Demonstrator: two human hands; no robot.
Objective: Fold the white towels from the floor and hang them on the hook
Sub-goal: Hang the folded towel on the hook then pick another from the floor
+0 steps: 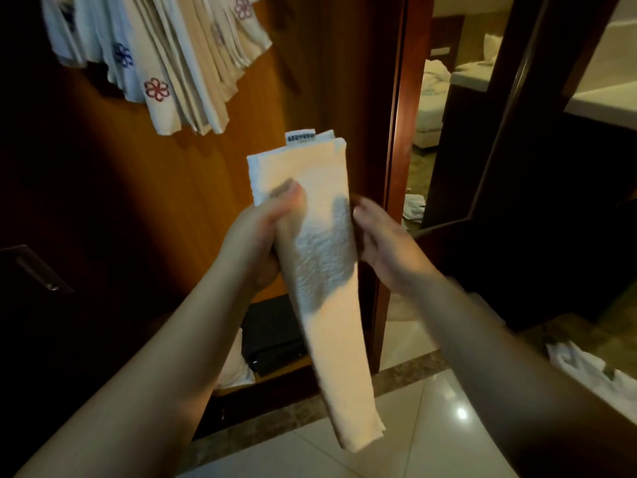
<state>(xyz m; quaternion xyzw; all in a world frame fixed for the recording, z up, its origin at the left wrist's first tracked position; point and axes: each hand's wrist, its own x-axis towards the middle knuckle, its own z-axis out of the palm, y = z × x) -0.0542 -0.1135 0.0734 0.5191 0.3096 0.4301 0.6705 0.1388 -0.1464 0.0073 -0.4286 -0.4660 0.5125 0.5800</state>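
I see the folded white towel [324, 257] held upright in front of the wooden door [193, 188], a label at its top edge. My left hand [256, 236] grips its left edge, thumb pressed across the front. My right hand [386, 236] holds the right edge, fingers hidden behind. More towels [155, 53] hang above; a crumpled one [586, 367] lies on the floor [431, 408].

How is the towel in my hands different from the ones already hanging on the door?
The held towel is plain with a small label at its top; the hanging towels carry stitched flower marks. The held towel is a single folded strip gripped by the left hand and right hand; the hanging towels bunch together overhead. Both are pale cloth.
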